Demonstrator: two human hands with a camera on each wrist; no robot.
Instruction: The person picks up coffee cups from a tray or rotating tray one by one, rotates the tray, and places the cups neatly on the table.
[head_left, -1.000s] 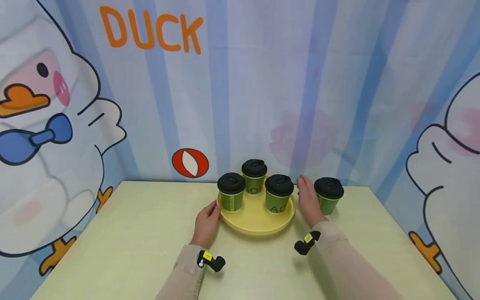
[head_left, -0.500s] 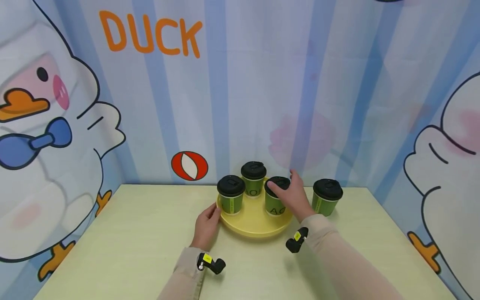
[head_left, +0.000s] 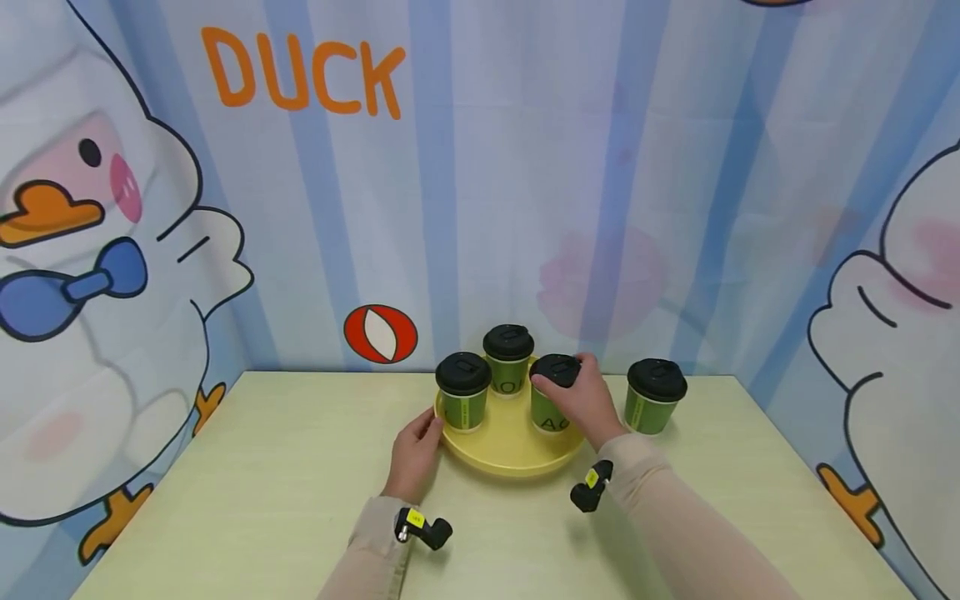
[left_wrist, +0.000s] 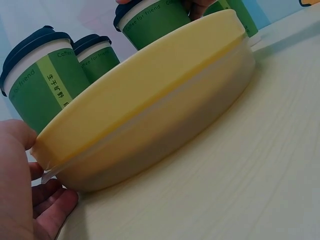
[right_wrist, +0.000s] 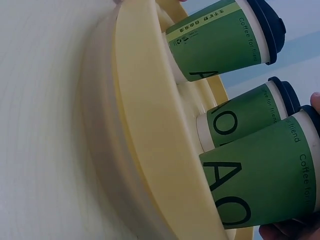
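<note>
A round yellow tray (head_left: pixel 506 460) carries three green paper coffee cups with black lids. My left hand (head_left: pixel 414 454) pinches its left rim, thumb near the top edge and fingers lower on the side in the left wrist view. At the tray's right side my right hand (head_left: pixel 590 402) grips the upper part of the right coffee cup (head_left: pixel 547 410), thumb across the front near the lid. That cup stands upright on the tray. The left coffee cup (head_left: pixel 462 404) and the rear coffee cup (head_left: pixel 508 367) stand beside it, untouched.
Another lidded green coffee cup (head_left: pixel 649 412) stands on the pale wooden table (head_left: pixel 225 500), right of the tray and close to my right hand. A blue striped curtain (head_left: pixel 487 183) with duck drawings hangs right behind the table's back edge.
My right hand has moved left from between the tray and the lone cup onto the tray's right cup, and its fingers have closed round it. The left hand keeps its hold.
</note>
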